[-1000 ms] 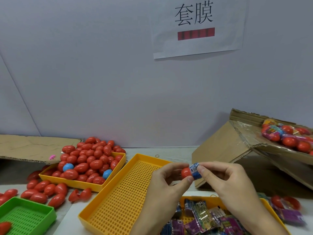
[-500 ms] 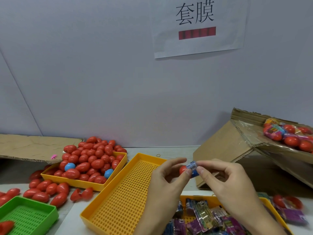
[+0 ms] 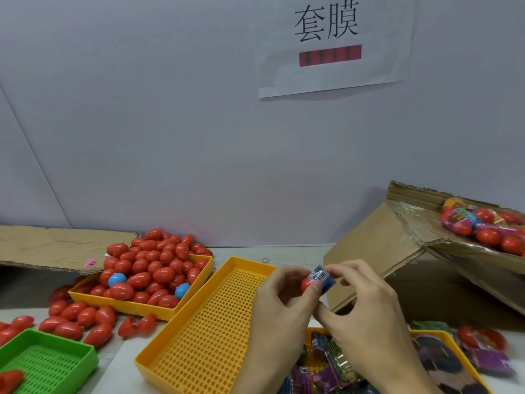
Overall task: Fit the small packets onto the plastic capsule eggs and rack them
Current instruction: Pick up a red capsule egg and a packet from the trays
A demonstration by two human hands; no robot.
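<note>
While my left hand (image 3: 279,301) pinches the red egg (image 3: 306,283) and my right hand (image 3: 359,302) grips the blue packet (image 3: 322,277) around it, both hang above the perforated yellow tray (image 3: 204,331) — its holes bare, the cardboard box (image 3: 377,268) just right. Since a moment ago the packet covers more of the egg — only its left tip shows.

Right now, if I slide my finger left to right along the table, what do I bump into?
Green tray → yellow tray full of red eggs → perforated yellow tray → red egg in a blue packet → cardboard box.
</note>
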